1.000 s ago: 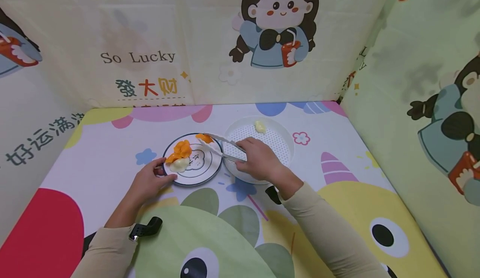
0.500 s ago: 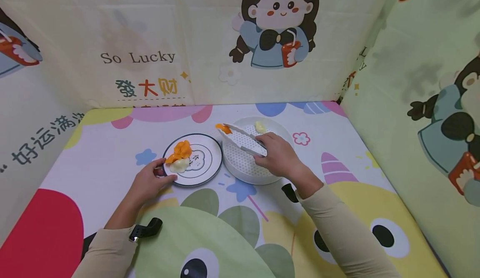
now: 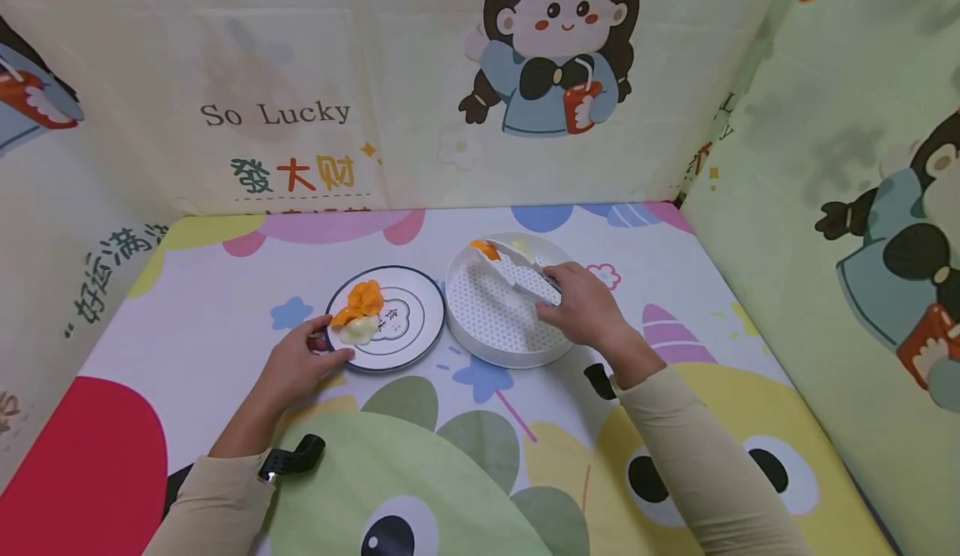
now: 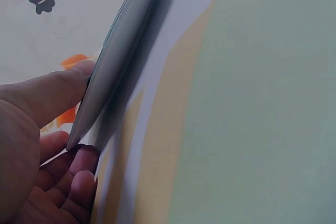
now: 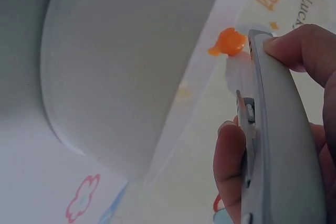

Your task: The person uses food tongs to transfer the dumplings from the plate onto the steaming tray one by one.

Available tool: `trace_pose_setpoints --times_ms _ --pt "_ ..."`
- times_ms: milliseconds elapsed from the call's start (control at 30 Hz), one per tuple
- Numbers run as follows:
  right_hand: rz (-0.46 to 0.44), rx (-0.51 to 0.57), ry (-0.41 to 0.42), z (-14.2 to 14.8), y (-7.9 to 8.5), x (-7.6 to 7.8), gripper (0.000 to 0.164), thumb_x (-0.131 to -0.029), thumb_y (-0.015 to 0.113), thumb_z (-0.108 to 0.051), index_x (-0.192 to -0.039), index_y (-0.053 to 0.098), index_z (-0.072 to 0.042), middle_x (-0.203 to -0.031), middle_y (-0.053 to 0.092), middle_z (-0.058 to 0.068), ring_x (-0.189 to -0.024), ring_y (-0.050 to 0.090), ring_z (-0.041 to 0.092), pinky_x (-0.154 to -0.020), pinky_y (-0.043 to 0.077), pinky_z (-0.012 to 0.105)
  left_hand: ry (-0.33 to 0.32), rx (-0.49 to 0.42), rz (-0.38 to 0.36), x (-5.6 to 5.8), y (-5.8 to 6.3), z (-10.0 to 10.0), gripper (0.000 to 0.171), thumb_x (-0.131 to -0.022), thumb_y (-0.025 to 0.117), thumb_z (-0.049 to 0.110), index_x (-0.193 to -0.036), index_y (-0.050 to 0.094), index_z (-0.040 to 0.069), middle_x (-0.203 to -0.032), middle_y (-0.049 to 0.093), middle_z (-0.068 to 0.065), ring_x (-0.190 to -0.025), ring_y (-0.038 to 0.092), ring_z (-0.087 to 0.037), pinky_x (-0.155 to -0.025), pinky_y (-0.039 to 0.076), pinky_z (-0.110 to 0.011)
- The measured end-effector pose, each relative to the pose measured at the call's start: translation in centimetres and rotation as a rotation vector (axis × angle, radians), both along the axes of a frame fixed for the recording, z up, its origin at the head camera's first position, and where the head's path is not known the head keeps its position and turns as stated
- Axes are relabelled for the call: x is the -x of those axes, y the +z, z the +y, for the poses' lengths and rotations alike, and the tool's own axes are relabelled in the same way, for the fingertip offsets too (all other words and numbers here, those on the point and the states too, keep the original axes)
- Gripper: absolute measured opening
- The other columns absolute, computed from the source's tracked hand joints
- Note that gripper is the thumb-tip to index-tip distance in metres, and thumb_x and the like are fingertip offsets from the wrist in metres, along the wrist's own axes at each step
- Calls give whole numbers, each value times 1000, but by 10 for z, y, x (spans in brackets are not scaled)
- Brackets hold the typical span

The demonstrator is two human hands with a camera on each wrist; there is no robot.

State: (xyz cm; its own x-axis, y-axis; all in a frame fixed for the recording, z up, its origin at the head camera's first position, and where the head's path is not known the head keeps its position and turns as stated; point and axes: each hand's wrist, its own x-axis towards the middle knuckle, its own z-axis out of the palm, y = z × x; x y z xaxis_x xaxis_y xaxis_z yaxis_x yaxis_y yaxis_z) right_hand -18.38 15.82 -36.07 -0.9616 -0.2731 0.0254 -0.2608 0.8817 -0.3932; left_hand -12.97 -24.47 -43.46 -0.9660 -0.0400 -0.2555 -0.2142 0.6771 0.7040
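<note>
In the head view my left hand (image 3: 303,356) grips the left rim of a white, blue-edged plate (image 3: 411,341), and the left wrist view shows that plate (image 4: 118,51) from its side. Orange pieces (image 3: 366,298) and a pale piece (image 3: 359,331) lie on it near my fingers. My right hand (image 3: 592,310) holds metal tongs (image 5: 289,129) between thumb and fingers. An orange piece (image 3: 484,249), shiny in the right wrist view, sits at the tips of the tongs. Below them is a round white perforated tray (image 3: 502,356); a pale piece (image 3: 522,245) inside is partly hidden by the tongs.
A tablecloth (image 3: 210,306) with cartoon prints covers the table. Printed cloth walls (image 3: 412,81) stand behind and on both sides. The plate and tray stand side by side, their rims very near each other.
My right hand has carried the orange piece in the tongs rightward, from above the plate to over the perforated tray. The left hand and plate stay in place.
</note>
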Motion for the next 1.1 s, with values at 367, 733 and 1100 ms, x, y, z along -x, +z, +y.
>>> trace_pose_setpoints --times_ms 367,733,1100 --pt "-23 -18 -25 7 -7 5 59 -90 67 -24 -139 52 6 -139 52 24 -124 50 39 -104 40 52 0 5 -3 0 3 1 90 -88 77 40 -152 32 -5 -121 54 -24 -104 49 -35 -82 43 -39" --pt "-47 -17 -32 10 -13 7 60 -91 67 -25 -139 52 6 -138 52 24 -123 51 39 -104 40 52 0 0 -4 0 3 1 89 -88 77 39 -151 33 -6 -119 54 -23 -103 50 -35 -80 42 -38" --pt "-84 -20 -69 9 -17 9 61 -91 69 -25 -141 51 4 -140 50 23 -123 50 38 -102 42 53 -2 4 -3 1 2 1 90 -88 77 41 -152 33 -5 -121 53 -24 -104 49 -35 -82 43 -39"
